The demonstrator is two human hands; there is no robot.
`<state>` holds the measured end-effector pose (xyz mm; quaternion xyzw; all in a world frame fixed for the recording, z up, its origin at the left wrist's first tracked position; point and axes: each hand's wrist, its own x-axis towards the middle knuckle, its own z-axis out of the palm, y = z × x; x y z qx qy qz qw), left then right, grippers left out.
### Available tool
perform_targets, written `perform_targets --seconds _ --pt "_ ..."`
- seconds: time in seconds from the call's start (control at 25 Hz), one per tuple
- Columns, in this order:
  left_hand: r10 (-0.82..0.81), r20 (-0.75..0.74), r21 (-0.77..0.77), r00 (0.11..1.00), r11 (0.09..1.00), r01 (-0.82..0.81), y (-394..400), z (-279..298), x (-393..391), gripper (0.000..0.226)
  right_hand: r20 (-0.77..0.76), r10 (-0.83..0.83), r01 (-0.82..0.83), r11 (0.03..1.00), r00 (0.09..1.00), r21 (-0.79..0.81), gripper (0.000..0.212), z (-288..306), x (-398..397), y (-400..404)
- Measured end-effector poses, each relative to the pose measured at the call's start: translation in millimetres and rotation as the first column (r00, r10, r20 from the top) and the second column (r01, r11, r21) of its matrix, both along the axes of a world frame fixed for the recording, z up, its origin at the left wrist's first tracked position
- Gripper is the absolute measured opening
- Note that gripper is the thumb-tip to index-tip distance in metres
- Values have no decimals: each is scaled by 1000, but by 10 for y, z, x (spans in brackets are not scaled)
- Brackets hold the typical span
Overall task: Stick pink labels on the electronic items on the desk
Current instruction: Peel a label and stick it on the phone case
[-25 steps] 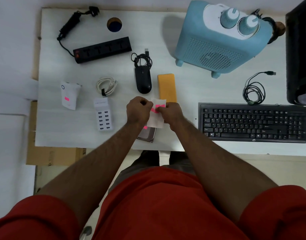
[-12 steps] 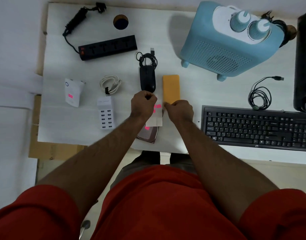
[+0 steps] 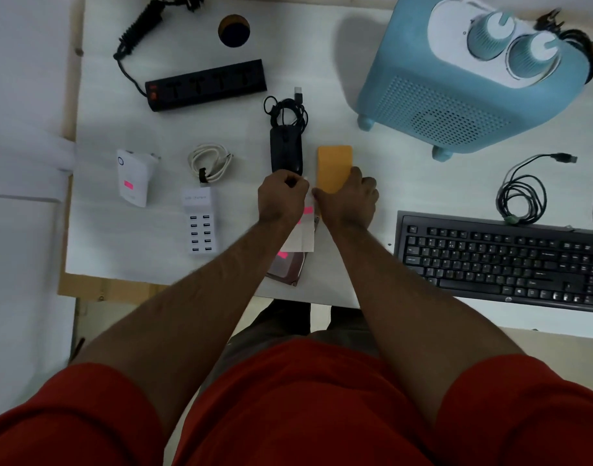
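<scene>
My left hand [image 3: 281,196] grips the top of a white backing sheet [image 3: 301,238] that carries pink labels [image 3: 307,210]. My right hand [image 3: 348,198] sits curled over the near end of the orange power bank [image 3: 333,163], fingertips pinched together; the label between them is hidden. A hard drive [image 3: 286,269] with a pink label lies under the sheet at the desk's front edge. The white adapter [image 3: 133,178] at the left also bears a pink label. The black mouse [image 3: 286,151] lies just beyond my left hand.
A white multi-port USB charger [image 3: 201,227], a coiled white cable [image 3: 210,161] and a black power strip [image 3: 206,84] lie to the left. A blue heater [image 3: 456,95], a black cable [image 3: 520,196] and a black keyboard [image 3: 503,260] fill the right side.
My right hand left the label sheet and moved up and right onto the orange power bank. My left hand drifted slightly forward, still holding the sheet.
</scene>
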<state>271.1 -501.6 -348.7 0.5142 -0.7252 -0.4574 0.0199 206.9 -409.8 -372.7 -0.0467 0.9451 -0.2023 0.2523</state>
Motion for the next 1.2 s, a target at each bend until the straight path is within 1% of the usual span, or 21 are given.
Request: perform_targets --seconds 0.08,0.12,0.16,0.2,0.24,0.28,0.32,0.36,0.4,0.44,0.48,0.56,0.68,0.8,0.88,1.0,1.08,1.2 --pt "20 -22 0 1000 1000 -20 -20 -12 -12 16 -6 2 -2 1000 1000 -21 86 -1 -27 -20" --pt "24 -38 5 999 1000 -24 -18 8 -19 16 2 -25 25 999 1000 -46 85 3 -44 -20" --pt "27 -56 11 998 1000 -27 -18 32 -29 15 30 -81 83 993 996 -85 84 21 -67 -16" --pt "30 -74 19 997 999 -29 -16 63 -42 15 90 -159 171 973 983 -157 79 37 -91 -6" --pt "33 -97 31 995 999 -30 -12 102 -59 14 197 -256 303 915 946 -265 69 72 -118 20" --pt "34 -119 42 992 999 -29 0 152 -71 13 359 -340 470 792 869 -388 54 118 -135 60" --pt "22 -148 42 989 999 -16 14 210 -85 11 568 -367 654 601 737 -459 40 191 -140 104" --pt "-10 -180 23 984 1000 15 39 278 -91 9 760 -304 803 392 574 -449 34 277 -143 152" --pt "-63 -211 -14 975 998 61 69 338 -91 9 872 -198 885 233 448 -403 35 353 -144 198" --pt "-130 -238 -66 962 991 118 100 394 -90 10 915 -107 917 141 388 -373 40 397 -153 227" --pt "-197 -257 -118 946 978 172 136 437 -83 12 927 -41 924 98 374 -369 43 435 -157 241" --pt "-287 -269 -199 919 951 239 192 513 -80 17 915 28 911 87 402 -403 45 482 -158 225" --pt "-337 -267 -277 903 924 263 239 584 -100 20 895 85 887 120 439 -446 46 539 -151 177" --pt "-377 -253 -340 891 897 283 270 594 -101 19 888 116 879 133 445 -458 48 566 -137 180" --pt "-418 -217 -367 882 872 324 277 576 -92 21 885 113 873 148 452 -465 46 554 -120 178" --pt "-472 -199 -361 859 850 383 310 574 -84 23 885 103 875 133 455 -466 43 495 -100 197" --pt "-515 -193 -385 835 823 418 343 578 -55 25 888 103 880 121 448 -458 44 465 -99 228" --pt "-588 -182 -424 788 770 477 363 552 3 27 887 114 879 129 447 -459 46 465 -113 257"
